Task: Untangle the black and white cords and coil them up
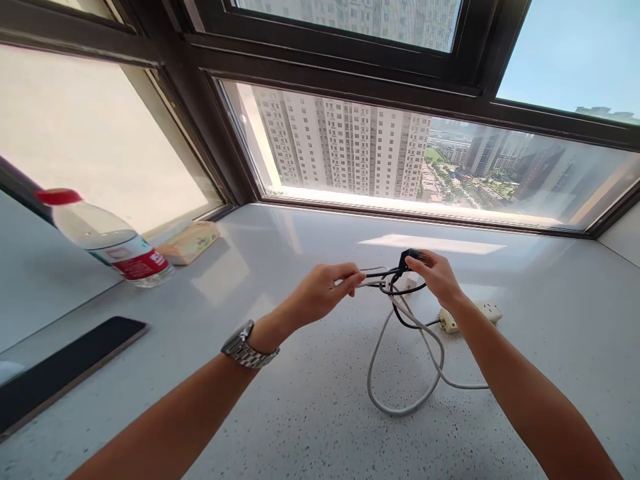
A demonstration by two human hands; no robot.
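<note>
My left hand (pixel 330 288), with a metal watch (pixel 249 348) on its wrist, pinches cords between thumb and fingers. A black cord (pixel 374 274) and a white cord (pixel 400 411) run from that pinch into a loose tangle. My right hand (pixel 439 275) grips a black plug (pixel 406 259) just above the crossing cords. Below the hands, the white cord lies in a wide loop on the counter. Beside my right forearm is a cream power strip (pixel 493 313), which the black cord enters. Partly hidden behind the cords is a small white plug (pixel 411 286).
The speckled white counter (pixel 300 413) meets a dark window frame (pixel 425 223) at the back. On the left stand a red-capped bottle (pixel 113 243) and a tissue pack (pixel 193 241). A flat dark slab (pixel 70 367), perhaps a phone, lies nearer.
</note>
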